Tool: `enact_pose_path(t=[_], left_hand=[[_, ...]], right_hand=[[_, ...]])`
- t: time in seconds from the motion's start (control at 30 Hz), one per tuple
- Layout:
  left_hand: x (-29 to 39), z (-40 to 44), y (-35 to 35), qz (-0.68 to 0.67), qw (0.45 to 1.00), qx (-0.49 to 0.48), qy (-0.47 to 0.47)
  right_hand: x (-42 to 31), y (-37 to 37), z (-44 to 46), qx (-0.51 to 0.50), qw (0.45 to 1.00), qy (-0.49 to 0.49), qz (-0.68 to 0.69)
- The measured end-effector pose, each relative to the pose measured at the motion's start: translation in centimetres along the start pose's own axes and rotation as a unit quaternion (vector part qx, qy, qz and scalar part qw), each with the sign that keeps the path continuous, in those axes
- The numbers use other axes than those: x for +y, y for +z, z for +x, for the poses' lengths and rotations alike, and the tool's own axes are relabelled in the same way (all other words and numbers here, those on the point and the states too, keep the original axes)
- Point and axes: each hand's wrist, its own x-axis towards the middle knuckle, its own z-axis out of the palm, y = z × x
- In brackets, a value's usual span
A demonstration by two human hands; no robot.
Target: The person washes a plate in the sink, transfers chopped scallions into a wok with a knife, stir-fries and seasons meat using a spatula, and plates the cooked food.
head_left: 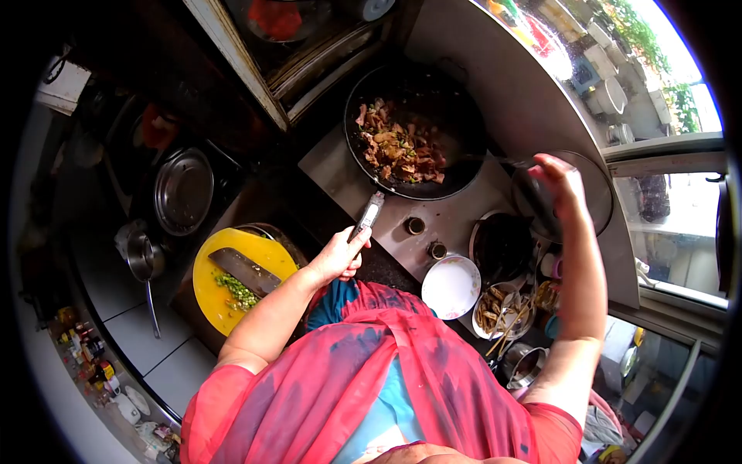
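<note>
My left hand (338, 257) is closed around the handle (372, 211) of a black wok (456, 179) on the stove. Chopped meat with bits of green (398, 147) lies toward the wok's left side. Above the wok's right side, my right hand (559, 182) is closed on a long-handled spatula (495, 159). The spatula's thin dark shaft reaches down to the edge of the meat, and its head is hard to make out. Behind my right hand stands a round glass lid (599, 203).
A yellow cutting board (210, 298) at left bears a cleaver (246, 271) and chopped greens (236, 292). Near my body are a white plate (451, 288) and a dish of brown food with chopsticks (502, 311). Stove knobs (415, 226) face me. A window (672, 193) is at right.
</note>
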Motion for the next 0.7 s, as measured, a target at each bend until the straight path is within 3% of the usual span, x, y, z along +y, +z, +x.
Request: enact_pose_path(t=[0.07, 0.13, 0.23, 0.37, 0.43, 0.63, 0.7], left_hand=[[-0.3, 0.2, 0.0, 0.003, 1.000, 0.002, -0.002], [-0.3, 0.3, -0.1, 0.005, 1.000, 0.003, 0.001], [-0.4, 0.1, -0.1, 0.003, 1.000, 0.006, 0.005], [-0.2, 0.0, 0.0, -0.001, 1.000, 0.013, 0.009], [-0.3, 0.0, 0.0, -0.002, 1.000, 0.015, 0.011], [-0.5, 0.1, 0.0, -0.002, 1.000, 0.017, 0.019], [-0.4, 0.0, 0.0, -0.003, 1.000, 0.017, 0.018]], right_hand=[[6.4, 3.0, 0.7, 0.010, 0.983, 0.045, 0.180], [10.8, 6.5, 1.1, -0.007, 0.966, 0.002, 0.258], [8.4, 10.8, -1.5, 0.019, 0.959, -0.067, 0.276], [2.3, 12.8, -7.0, -0.026, 0.969, -0.245, 0.009], [-0.8, 13.2, -9.7, -0.082, 0.889, -0.390, -0.226], [-2.7, 15.0, -7.0, 0.014, 0.810, -0.489, -0.323], [-2.4, 16.3, -4.8, 0.051, 0.819, -0.471, -0.324]])
